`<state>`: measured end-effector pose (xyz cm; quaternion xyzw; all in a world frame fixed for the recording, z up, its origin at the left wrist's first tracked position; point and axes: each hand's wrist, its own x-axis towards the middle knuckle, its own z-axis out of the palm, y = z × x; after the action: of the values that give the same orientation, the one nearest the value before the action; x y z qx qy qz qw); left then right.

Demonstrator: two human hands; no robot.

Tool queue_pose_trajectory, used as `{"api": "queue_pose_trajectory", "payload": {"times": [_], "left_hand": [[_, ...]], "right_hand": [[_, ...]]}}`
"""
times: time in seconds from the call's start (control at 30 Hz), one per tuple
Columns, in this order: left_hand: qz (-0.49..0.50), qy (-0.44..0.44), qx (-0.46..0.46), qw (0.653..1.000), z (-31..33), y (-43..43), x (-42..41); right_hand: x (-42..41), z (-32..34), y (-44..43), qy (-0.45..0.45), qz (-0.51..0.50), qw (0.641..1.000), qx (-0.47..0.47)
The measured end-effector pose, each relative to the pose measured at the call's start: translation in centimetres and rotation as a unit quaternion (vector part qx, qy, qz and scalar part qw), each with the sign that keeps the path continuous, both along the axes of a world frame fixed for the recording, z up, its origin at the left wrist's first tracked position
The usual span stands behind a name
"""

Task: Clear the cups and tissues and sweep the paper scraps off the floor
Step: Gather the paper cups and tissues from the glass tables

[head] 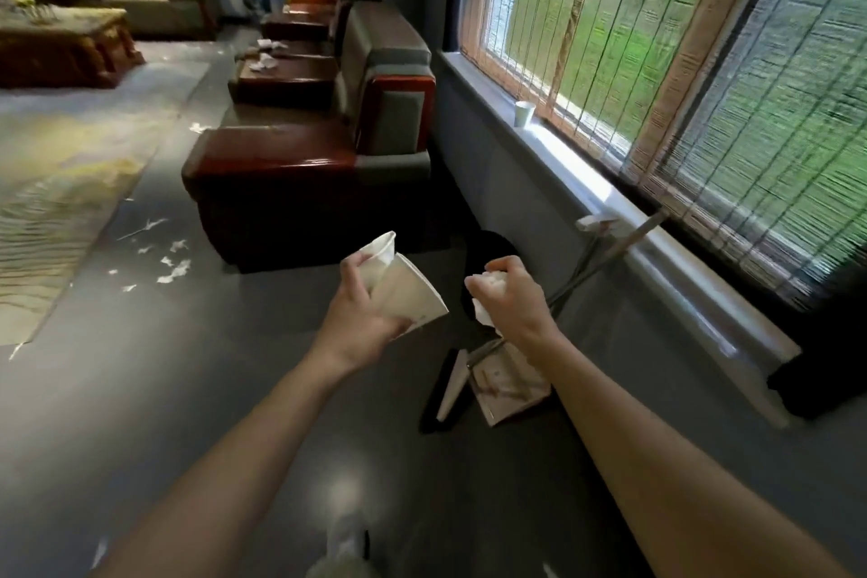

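My left hand (361, 310) grips two white paper cups (403, 291), one tucked behind the other, tilted on their sides. My right hand (511, 300) clutches a crumpled white tissue (485, 284) above a black bin (488, 244) on the floor. Another paper cup (524, 113) stands on the window sill (586, 183). White paper scraps (173, 270) lie scattered on the grey floor to the left. More crumpled tissues (262, 61) rest on the side tables between the armchairs.
A broom and dustpan (506, 380) lean against the wall below the sill, their handles (624, 244) reaching the sill. A dark armchair (300, 183) stands ahead. A patterned rug (56, 183) covers the floor at left. Sofas and a coffee table (61, 38) fill the far room.
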<state>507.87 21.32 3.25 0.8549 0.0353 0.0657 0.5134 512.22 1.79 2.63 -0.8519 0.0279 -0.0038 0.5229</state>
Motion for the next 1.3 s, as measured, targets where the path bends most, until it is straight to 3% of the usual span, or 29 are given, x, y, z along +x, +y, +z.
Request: {"api": "queue_pose_trajectory", "payload": {"times": [0.3, 0.67, 0.87, 1.07, 1.3], "left_hand": [[-0.113, 0.015, 0.016, 0.993, 0.3, 3.8, 24.5], [-0.223, 0.04, 0.026, 0.974, -2.9, -1.5, 52.3], [-0.269, 0.083, 0.024, 0.959, -6.3, -6.6, 66.1], [-0.337, 0.147, 0.043, 0.929, -12.7, -12.1, 74.8], [-0.451, 0.189, 0.075, 0.869, -26.1, -17.4, 82.4]], "right_hand": [[20.5, -1.5, 3.3, 0.029, -0.114, 0.993, 0.021], [44.9, -5.3, -1.3, 0.03, -0.228, 0.973, 0.009], [55.8, -9.3, -5.3, 0.078, -0.267, 0.961, -0.005], [61.0, -14.9, -9.1, 0.15, -0.329, 0.932, -0.025], [66.1, -27.5, -12.4, 0.245, -0.401, 0.883, 0.012]]}}
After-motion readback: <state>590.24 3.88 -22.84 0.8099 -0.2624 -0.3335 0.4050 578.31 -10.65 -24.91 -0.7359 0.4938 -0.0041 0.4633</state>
